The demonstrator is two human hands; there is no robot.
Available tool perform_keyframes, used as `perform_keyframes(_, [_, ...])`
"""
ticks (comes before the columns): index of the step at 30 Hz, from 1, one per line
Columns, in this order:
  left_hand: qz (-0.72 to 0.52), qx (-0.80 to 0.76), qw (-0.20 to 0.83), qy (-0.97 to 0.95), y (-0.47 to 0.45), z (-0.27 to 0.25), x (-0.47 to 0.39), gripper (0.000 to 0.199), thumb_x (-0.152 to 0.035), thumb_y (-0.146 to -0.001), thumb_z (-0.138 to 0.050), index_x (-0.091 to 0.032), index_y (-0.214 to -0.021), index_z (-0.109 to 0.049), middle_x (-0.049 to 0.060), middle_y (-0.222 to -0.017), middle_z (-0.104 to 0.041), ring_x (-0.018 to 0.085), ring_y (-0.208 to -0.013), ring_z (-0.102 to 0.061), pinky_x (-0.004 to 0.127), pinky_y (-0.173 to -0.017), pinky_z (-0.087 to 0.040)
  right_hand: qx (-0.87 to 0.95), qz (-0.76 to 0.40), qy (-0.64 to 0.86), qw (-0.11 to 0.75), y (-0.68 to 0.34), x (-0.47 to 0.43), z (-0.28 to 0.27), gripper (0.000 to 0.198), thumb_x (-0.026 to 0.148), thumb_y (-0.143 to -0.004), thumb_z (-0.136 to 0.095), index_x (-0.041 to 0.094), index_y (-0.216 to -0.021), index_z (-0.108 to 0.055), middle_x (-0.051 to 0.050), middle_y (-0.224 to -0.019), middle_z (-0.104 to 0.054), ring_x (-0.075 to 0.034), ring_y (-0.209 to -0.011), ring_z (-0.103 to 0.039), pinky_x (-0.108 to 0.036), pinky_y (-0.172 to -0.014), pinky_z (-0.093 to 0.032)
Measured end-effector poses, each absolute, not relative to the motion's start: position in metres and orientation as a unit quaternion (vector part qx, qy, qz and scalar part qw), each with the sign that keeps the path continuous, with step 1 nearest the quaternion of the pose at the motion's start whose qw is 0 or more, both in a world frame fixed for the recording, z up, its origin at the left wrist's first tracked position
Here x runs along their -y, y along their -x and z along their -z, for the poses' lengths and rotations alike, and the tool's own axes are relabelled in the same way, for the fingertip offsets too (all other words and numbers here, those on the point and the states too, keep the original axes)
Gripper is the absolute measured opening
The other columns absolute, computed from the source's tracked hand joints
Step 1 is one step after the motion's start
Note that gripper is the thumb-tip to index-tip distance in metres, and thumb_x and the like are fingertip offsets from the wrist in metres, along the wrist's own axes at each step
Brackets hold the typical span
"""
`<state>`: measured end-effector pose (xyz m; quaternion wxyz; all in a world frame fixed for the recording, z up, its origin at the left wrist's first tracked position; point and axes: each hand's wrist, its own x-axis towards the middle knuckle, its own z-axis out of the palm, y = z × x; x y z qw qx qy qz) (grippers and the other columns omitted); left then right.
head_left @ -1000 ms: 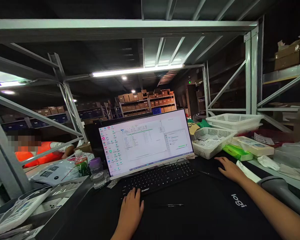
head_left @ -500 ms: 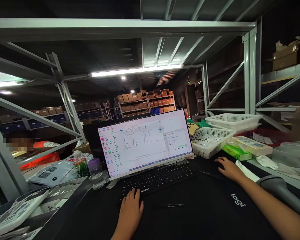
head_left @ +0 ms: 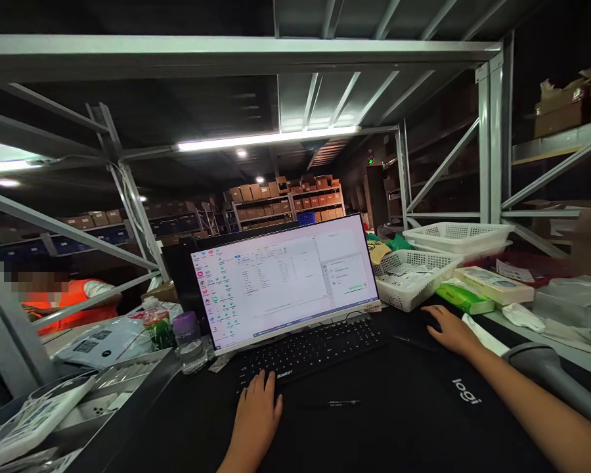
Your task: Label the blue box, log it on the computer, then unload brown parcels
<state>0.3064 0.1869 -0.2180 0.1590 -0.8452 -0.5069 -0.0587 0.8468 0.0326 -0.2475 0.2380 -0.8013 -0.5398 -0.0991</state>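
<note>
My left hand (head_left: 256, 407) lies with outstretched fingers on the near left edge of a black keyboard (head_left: 320, 347), holding nothing. My right hand (head_left: 450, 334) is curved over a dark thing, apparently a computer mouse, which is mostly hidden and blends into the black desk mat (head_left: 404, 420). Behind the keyboard stands a lit monitor (head_left: 285, 282) with desktop icons, a file window and a small chat window. A dark pen (head_left: 342, 403) rests on the mat between my hands.
Beside my right forearm lies a grey scanner-like device (head_left: 546, 368). White baskets (head_left: 414, 299), a green packet (head_left: 465, 299) and a box (head_left: 495, 284) stand at right. On the left are a purple-capped bottle (head_left: 190, 338), a grey tray (head_left: 142, 378) and a person in an orange vest (head_left: 83, 299).
A small highlighted label near the file window's right edge has vanished from the screen. The person at left has shifted posture. My hands have stayed in place.
</note>
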Motion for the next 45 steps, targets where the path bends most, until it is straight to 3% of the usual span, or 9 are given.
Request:
perform_keyframes(15, [0.011, 0.525, 0.15, 0.838, -0.311, 0.2, -0.173, 0.053, -0.02, -0.103, -0.036, -0.012, -0.154, -0.049, 0.017, -0.159, -0.048, 0.029, -0.146, -0.048, 0.046, -0.121, -0.04, 0.577, 0.063, 0.779, 0.238, -0.844, -0.032, 0.249, 0.052, 0.043, -0.089, -0.056, 0.027, -0.138, -0.06, -0.012, -0.143, -0.057, -0.03, -0.121, -0.064, -0.045, -0.107, -0.051])
perform_keyframes(23, [0.041, 0.515, 0.162, 0.841, -0.31, 0.207, -0.176, 0.051, -0.019, -0.102, -0.04, -0.013, -0.151, -0.054, 0.018, -0.156, -0.052, 0.031, -0.142, -0.052, 0.048, -0.118, -0.043, 0.57, 0.076, 0.784, 0.233, -0.846, -0.031, 0.251, 0.058, 0.03, -0.083, -0.055, 0.026, -0.141, -0.057, -0.01, -0.14, -0.061, -0.029, -0.118, -0.067, -0.041, -0.102, -0.052])
perform_keyframes(28, [0.027, 0.515, 0.158, 0.842, -0.31, 0.204, -0.176, 0.053, -0.02, -0.102, -0.037, -0.013, -0.153, -0.051, 0.018, -0.158, -0.05, 0.03, -0.145, -0.049, 0.047, -0.119, -0.042, 0.542, 0.1, 0.803, 0.228, -0.845, -0.031, 0.25, 0.061, 0.031, -0.081, -0.057, 0.023, -0.141, -0.058, -0.011, -0.136, -0.063, -0.032, -0.115, -0.068, -0.042, -0.095, -0.055])
perform_keyframes(33, [0.036, 0.512, 0.159, 0.843, -0.309, 0.209, -0.18, 0.052, -0.02, -0.102, -0.037, -0.013, -0.152, -0.051, 0.017, -0.157, -0.051, 0.031, -0.144, -0.05, 0.048, -0.118, -0.043, 0.526, 0.113, 0.808, 0.242, -0.845, -0.033, 0.252, 0.06, 0.03, -0.078, -0.062, 0.027, -0.138, -0.06, -0.009, -0.128, -0.067, -0.03, -0.112, -0.068, -0.041, -0.1, -0.052])
perform_keyframes(45, [0.016, 0.508, 0.172, 0.844, -0.309, 0.203, -0.177, 0.053, -0.021, -0.103, -0.036, -0.011, -0.152, -0.051, 0.019, -0.157, -0.051, 0.029, -0.145, -0.05, 0.045, -0.119, -0.042, 0.523, 0.115, 0.813, 0.227, -0.841, -0.026, 0.25, 0.057, 0.03, -0.079, -0.059, 0.026, -0.136, -0.063, -0.009, -0.134, -0.064, -0.03, -0.111, -0.068, -0.041, -0.094, -0.054])
